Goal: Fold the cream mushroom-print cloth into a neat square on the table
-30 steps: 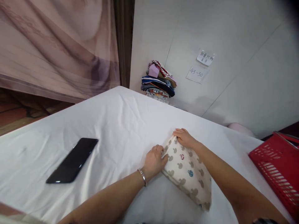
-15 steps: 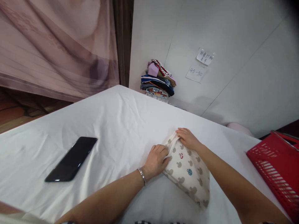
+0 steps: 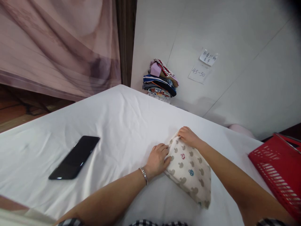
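Note:
A folded cream cloth (image 3: 191,175) with grey-brown mushroom-like shapes, plus a red one and a blue one, lies on the white sheet (image 3: 122,119). My left hand (image 3: 158,160), a silver bracelet at its wrist, grips the cloth's left edge with the thumb on top. At the cloth's far corner my right hand (image 3: 187,136) is closed, its fingers curled over the edge. The fingertips of both hands are partly hidden by the fabric.
On the left lies a black phone-like slab (image 3: 75,158). A red basket (image 3: 275,166) stands at the right edge. Folded clothes (image 3: 161,81) are stacked by the wall, below paper notes (image 3: 199,72). A pink curtain (image 3: 58,47) hangs at the left.
My right hand's fingers have curled in more tightly at the cloth's far corner. My left hand and the cloth stay nearly in place. The view has shifted slightly.

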Motion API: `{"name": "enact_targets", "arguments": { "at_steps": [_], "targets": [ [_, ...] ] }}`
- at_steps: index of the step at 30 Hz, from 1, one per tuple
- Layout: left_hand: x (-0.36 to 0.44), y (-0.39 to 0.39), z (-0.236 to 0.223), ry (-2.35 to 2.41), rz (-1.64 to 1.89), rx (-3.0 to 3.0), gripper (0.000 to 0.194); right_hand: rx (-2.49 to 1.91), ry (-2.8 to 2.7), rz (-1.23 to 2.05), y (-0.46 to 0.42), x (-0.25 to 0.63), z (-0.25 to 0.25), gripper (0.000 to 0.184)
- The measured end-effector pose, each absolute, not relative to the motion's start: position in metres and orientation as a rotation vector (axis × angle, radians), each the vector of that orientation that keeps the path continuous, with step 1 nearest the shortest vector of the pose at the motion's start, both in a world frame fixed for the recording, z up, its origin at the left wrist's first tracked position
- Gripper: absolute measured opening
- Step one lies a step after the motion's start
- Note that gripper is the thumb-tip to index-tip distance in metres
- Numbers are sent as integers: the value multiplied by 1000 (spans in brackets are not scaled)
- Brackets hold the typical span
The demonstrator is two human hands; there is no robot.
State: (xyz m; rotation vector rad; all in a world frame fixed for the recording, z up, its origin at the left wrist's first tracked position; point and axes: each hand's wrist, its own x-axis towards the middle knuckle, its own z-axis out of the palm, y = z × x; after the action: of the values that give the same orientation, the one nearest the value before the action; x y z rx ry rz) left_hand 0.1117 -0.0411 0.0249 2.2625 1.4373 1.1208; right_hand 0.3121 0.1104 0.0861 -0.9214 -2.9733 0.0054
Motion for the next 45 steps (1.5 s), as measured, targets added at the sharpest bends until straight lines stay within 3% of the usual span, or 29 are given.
{"name": "enact_targets", "arguments": {
  "at_steps": [15,20,31,45],
  "targets": [
    [111,-40,31,1270,1170,2229,9,-1067,-2727,36,104,324,80,30],
    [111,-37,36,1368,1190,2150,19,-1059,-2718,41,109,320,76,31],
    [112,-32,28,1699,1140,2012,19,-1105,-2660,25,115,305,41,33],
    [111,-36,31,1526,1234,2090,15,-1048,-2724,-58,107,317,64,30]
  ]
}}
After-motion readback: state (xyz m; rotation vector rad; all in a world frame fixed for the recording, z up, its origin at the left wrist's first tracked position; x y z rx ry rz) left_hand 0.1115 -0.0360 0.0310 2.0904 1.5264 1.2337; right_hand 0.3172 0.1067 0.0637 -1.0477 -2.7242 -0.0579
